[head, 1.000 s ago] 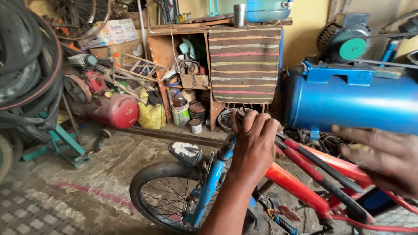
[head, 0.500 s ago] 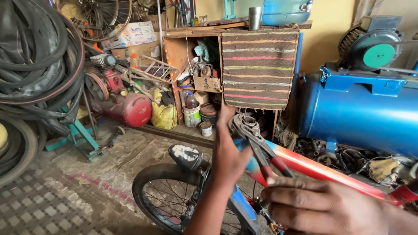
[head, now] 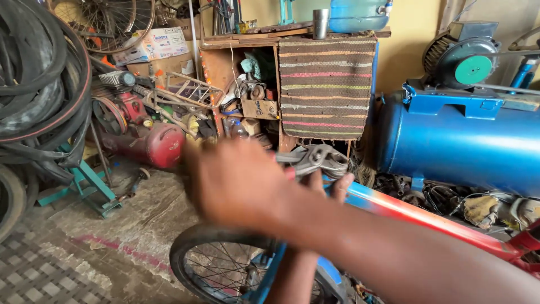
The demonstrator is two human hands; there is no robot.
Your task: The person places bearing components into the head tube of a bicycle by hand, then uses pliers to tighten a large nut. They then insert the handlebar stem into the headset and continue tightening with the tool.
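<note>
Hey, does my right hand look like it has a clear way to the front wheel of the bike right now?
Probably yes. The right hand, blurred, hangs just above the front wheel, and nothing shows between them. The left hand is up at the handlebar end with the brake levers, off to the side of that path.

Your right hand (head: 239, 183) crossed before your left hand (head: 332, 188), above bicycle wheel (head: 225, 264). Compressor tank (head: 461, 143) right behind frame (head: 427, 217); tyres (head: 39, 90) hung left; shelf (head: 253, 84) behind.

Yellow wall (head: 402, 53), wooden shelf (head: 242, 73), stained concrete floor (head: 124, 225)
</note>
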